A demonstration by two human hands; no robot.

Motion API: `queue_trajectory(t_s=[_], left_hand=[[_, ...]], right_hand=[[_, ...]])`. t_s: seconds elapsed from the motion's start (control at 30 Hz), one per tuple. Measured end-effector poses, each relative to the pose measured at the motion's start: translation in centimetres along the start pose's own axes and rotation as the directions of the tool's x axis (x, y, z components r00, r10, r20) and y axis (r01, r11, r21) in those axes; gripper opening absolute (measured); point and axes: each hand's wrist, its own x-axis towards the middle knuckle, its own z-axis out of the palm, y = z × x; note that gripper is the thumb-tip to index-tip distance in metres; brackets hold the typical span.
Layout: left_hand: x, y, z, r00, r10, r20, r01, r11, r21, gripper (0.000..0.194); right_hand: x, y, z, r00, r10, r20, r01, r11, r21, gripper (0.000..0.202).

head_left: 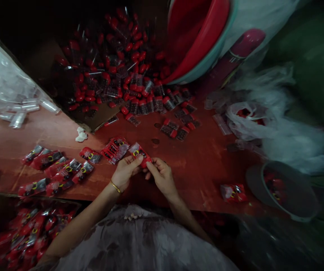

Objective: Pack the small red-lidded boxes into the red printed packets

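Observation:
Both my hands meet over the front of the red table, holding one small red printed packet (140,153) with a clear end. My left hand (124,171), with a gold bangle at the wrist, pinches its left side with the thumb on top. On the right edge, my right hand (160,174) presses with its thumb, fingers curled beneath. What the packet contains I cannot make out. Just left of my hands lies a neat stack of similar packets (115,149), and a single packet (90,154) sits beside it.
More filled packets (57,169) lie at the left. An open carton (94,118) spills red-capped clear containers (143,105). Nested basins (198,37) and a purple flask (235,52) stand behind. Clear plastic bags (291,143) and a grey tub (305,210) are at right; a packet-filled box (29,233) sits lower left.

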Motion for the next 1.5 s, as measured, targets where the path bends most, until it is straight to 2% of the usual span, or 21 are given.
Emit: queue_trajectory(t_s=[0.13, 0.23, 0.43, 0.5, 0.6, 0.63, 0.67, 0.7, 0.77, 0.8, 0.83, 0.87, 0.93, 1.0, 1.1, 1.17, 1.23, 1.5], left_hand=[[0.1, 0.0, -0.5, 0.999, -0.002, -0.043, 0.004, 0.999, 0.054, 0.033], [0.0, -0.1, -0.5, 0.999, -0.034, -0.028, 0.036, 0.997, 0.070, 0.033], [-0.4, -1.0, 0.0, 0.994, -0.061, -0.089, 0.057, 0.997, -0.047, 0.040], [-0.4, -1.3, -0.3, 0.991, -0.104, -0.089, 0.100, 0.994, -0.051, 0.042], [-0.7, -1.2, -1.0, 0.981, -0.194, -0.024, 0.194, 0.981, -0.009, 0.042], [-0.8, -0.9, -1.3, 0.983, -0.181, -0.022, 0.181, 0.984, 0.005, 0.042], [-0.9, -0.5, -1.5, 0.992, -0.118, -0.053, 0.119, 0.993, 0.018, 0.042], [-1.0, 0.0, -1.6, 0.994, -0.007, -0.107, 0.011, 0.999, 0.037, 0.040], [-1.2, 1.2, -1.8, 0.949, 0.260, -0.181, -0.237, 0.962, 0.137, 0.044], [-1.2, 1.7, -1.8, 0.925, 0.349, -0.149, -0.314, 0.924, 0.218, 0.048], [-1.2, 2.2, -1.7, 0.923, 0.380, -0.056, -0.346, 0.886, 0.308, 0.049], [-1.2, 2.5, -1.6, 0.934, 0.349, 0.075, -0.349, 0.847, 0.401, 0.045], [-1.0, 2.7, -1.3, 0.937, 0.187, 0.296, -0.325, 0.777, 0.539, 0.029], [-0.9, 2.2, -0.9, 0.925, 0.066, 0.374, -0.280, 0.784, 0.554, 0.028], [-0.9, 1.2, -0.6, 0.948, 0.008, 0.318, -0.160, 0.876, 0.455, 0.039], [-1.0, 0.7, -0.5, 0.953, -0.027, 0.303, -0.106, 0.905, 0.412, 0.043], [-1.1, 0.4, -0.4, 0.946, -0.047, 0.320, -0.087, 0.915, 0.393, 0.044], [-1.8, -0.7, -0.6, 0.924, -0.062, 0.378, -0.077, 0.937, 0.341, 0.046]], right_hand=[[0.0, 0.1, -0.1, 1.000, -0.008, -0.016, 0.008, 1.000, -0.011, 0.027], [0.1, 0.1, -0.1, 1.000, 0.012, -0.022, -0.012, 1.000, -0.011, 0.026], [0.8, 0.3, 0.4, 0.999, 0.010, -0.047, -0.011, 1.000, -0.019, 0.028], [1.0, 0.2, 0.5, 0.999, 0.020, -0.037, -0.020, 1.000, -0.011, 0.028], [1.1, -0.1, 0.0, 0.998, 0.061, -0.005, -0.061, 0.998, 0.026, 0.026], [1.2, -0.4, -0.3, 0.997, 0.073, -0.002, -0.073, 0.996, 0.041, 0.026], [1.3, -0.6, -0.7, 0.997, 0.084, 0.001, -0.083, 0.995, 0.051, 0.025], [1.4, -1.0, -1.0, 0.996, 0.090, 0.008, -0.091, 0.995, 0.050, 0.025], [1.7, -1.7, -1.7, 0.993, 0.106, 0.049, -0.106, 0.994, 0.011, 0.024], [1.8, -2.1, -1.9, 0.989, 0.118, 0.084, -0.117, 0.993, -0.021, 0.023], [1.9, -2.4, -2.0, 0.983, 0.133, 0.123, -0.127, 0.990, -0.053, 0.024], [2.0, -2.8, -2.1, 0.977, 0.145, 0.160, -0.134, 0.988, -0.079, 0.024], [2.0, -3.1, -2.0, 0.973, 0.139, 0.185, -0.125, 0.988, -0.087, 0.026], [1.7, -3.2, -1.9, 0.985, 0.070, 0.160, -0.061, 0.996, -0.064, 0.028], [0.7, -2.7, -2.2, 0.982, -0.158, 0.108, 0.171, 0.978, -0.120, 0.021], [0.1, -2.4, -2.6, 0.936, -0.328, 0.127, 0.350, 0.905, -0.243, 0.016], [-0.3, -2.3, -3.0, 0.884, -0.440, 0.159, 0.468, 0.817, -0.337, 0.016], [-1.3, -1.0, -2.7, 0.754, -0.646, 0.121, 0.608, 0.616, -0.501, 0.014]])
